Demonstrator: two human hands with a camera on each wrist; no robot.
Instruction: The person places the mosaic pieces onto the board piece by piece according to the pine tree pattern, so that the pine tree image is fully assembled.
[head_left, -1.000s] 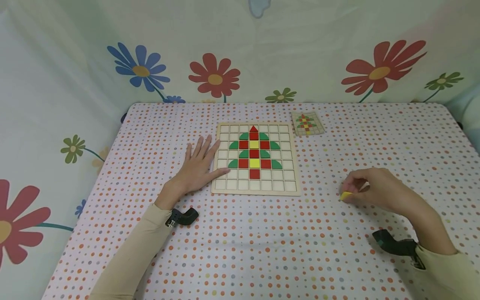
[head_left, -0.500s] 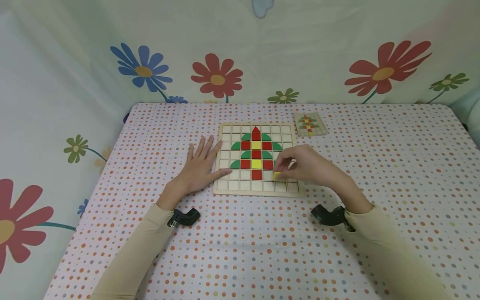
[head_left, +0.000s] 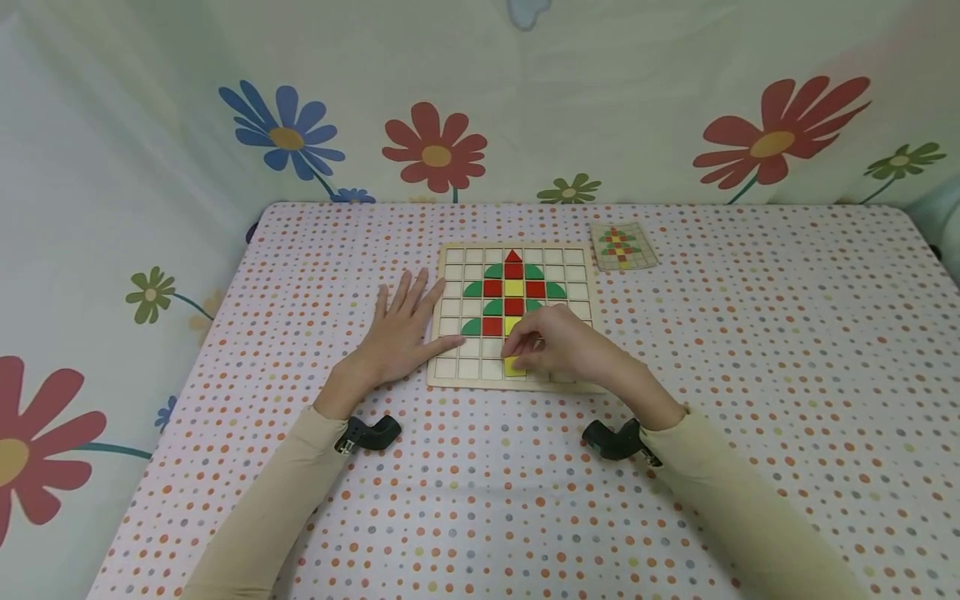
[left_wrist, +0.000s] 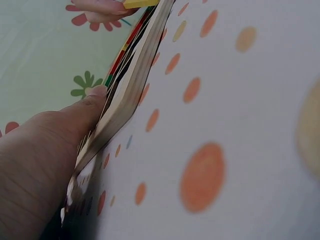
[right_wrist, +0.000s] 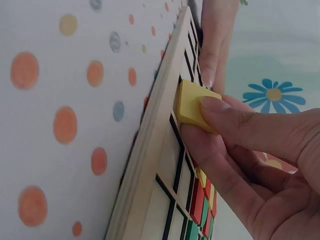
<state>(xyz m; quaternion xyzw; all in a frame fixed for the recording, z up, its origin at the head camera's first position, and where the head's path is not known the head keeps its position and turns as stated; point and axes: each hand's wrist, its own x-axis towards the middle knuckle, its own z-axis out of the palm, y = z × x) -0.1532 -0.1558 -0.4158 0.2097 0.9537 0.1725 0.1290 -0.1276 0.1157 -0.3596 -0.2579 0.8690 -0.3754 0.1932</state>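
Observation:
A wooden grid board (head_left: 459, 372) lies on the table, with red, yellow and green tiles set in a tree pattern. My right hand (head_left: 566, 346) pinches a yellow square tile (head_left: 514, 367) between thumb and fingers, over the bottom row below the lowest red square. In the right wrist view the yellow tile (right_wrist: 194, 106) stands tilted at the grid, thumb on its face. My left hand (head_left: 397, 337) lies spread at the board's left side, its thumb resting on the frame and fingertips at the edge. The right hand hides part of the board's lower right.
A small picture card (head_left: 624, 247) with the same tree pattern lies beyond the board's upper right corner. The table (head_left: 480, 492) has a dotted cloth. A flower-printed curtain (head_left: 637, 108) hangs behind it. Black wrist cameras sit on both wrists.
My right hand has carried the yellow tile leftward from the table at the right, onto the board's bottom row. My left hand has kept its place.

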